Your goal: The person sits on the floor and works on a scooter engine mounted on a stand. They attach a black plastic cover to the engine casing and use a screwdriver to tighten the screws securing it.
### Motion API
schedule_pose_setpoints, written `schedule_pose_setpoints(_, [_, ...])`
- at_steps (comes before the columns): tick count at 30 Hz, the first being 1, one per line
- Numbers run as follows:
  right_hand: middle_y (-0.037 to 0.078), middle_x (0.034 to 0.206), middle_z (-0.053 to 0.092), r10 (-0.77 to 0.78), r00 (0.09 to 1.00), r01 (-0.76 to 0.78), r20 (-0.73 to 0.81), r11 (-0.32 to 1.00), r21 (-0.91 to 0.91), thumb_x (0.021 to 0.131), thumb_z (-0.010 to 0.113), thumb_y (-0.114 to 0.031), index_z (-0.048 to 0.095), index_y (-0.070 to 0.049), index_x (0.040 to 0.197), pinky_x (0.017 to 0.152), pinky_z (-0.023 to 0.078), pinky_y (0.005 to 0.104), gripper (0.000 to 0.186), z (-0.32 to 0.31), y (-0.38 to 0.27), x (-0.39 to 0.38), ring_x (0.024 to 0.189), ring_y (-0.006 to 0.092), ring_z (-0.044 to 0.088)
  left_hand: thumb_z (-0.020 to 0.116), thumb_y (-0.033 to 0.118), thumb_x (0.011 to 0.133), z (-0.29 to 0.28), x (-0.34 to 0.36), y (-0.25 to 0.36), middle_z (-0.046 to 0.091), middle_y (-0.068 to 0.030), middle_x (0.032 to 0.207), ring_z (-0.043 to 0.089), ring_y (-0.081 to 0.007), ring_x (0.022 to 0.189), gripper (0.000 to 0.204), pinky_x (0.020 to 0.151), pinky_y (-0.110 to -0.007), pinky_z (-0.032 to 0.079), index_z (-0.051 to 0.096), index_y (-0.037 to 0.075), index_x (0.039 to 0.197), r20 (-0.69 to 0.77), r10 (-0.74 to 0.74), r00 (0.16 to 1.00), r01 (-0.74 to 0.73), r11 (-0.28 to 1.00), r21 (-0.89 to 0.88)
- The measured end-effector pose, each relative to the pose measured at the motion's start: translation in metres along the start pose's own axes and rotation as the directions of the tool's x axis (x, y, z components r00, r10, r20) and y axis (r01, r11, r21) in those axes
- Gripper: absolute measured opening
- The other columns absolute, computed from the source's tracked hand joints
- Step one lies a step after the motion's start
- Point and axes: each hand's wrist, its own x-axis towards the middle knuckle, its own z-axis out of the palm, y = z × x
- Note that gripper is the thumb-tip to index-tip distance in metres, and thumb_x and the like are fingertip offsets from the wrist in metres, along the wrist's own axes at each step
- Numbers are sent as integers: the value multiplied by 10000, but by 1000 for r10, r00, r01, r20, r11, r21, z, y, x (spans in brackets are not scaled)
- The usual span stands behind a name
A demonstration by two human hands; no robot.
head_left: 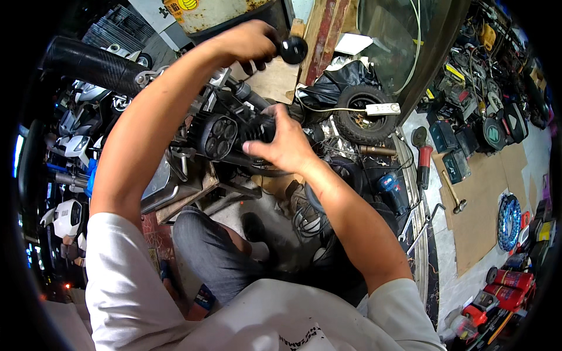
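My left hand (252, 47) is raised at the top centre, its fingers curled downward. A round, glossy black piece (294, 51) sits right beside those fingers. Whether they grip its hidden side or something else, I cannot tell. Lower down, my right hand (285, 140) curves around a black ribbed part (261, 126) on the front of a motorcycle, thumb toward me and fingers on the far side. Just left of that thumb is a round headlight (219, 137) with several lenses. Behind it a dark grey tube (249, 95) slants upward.
A small wheel with a tyre (364, 115) lies beyond my right hand, with a white power strip (383, 109) across it. At right are an angle grinder (422, 155), a blue power tool (391, 192) and a hammer (454, 192). A carbon-look cylinder (96, 65) juts in upper left.
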Motion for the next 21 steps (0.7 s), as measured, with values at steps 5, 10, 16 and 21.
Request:
schedule_pose_setpoints(5, [300,1237,701,68,985,-35,-160,979,199,688,920,-451,532,71,1335,1050,517,436,918,-10,21,20,1186,384,687,584,51,1008,-12,-37,-27,700,-135,1079,745,-232,876,289,728,-391,659,566,-17,1289,-294,-94,951,-99,810,-578])
schedule_pose_setpoints(10, [243,1176,731,-7,959,99,-284,945,311,707,928,-367,602,67,1259,1013,532,403,775,-18,18,33,1100,315,706,524,47,1029,-3,-49,-64,711,-141,1027,731,-256,961,212,826,-411,664,617,-39,1199,-436,-273,858,-232,551,-802])
schedule_pose_setpoints(16, [231,1222,740,35,944,119,-329,892,436,752,923,-361,637,74,1299,1043,517,395,755,-28,21,48,1143,303,704,567,120,1013,5,-81,-41,710,-102,1016,701,-196,875,203,692,-334,581,668,-3,1139,-472,-193,861,-212,706,-675])
schedule_pose_setpoints(21, [220,1193,744,-71,929,174,-364,950,260,729,922,-413,644,66,1268,1025,522,399,773,-32,9,48,1104,305,706,607,88,1012,-10,-78,-37,691,-107,989,691,-198,862,187,785,-356,629,637,-38,1147,-500,-157,851,-280,670,-688])
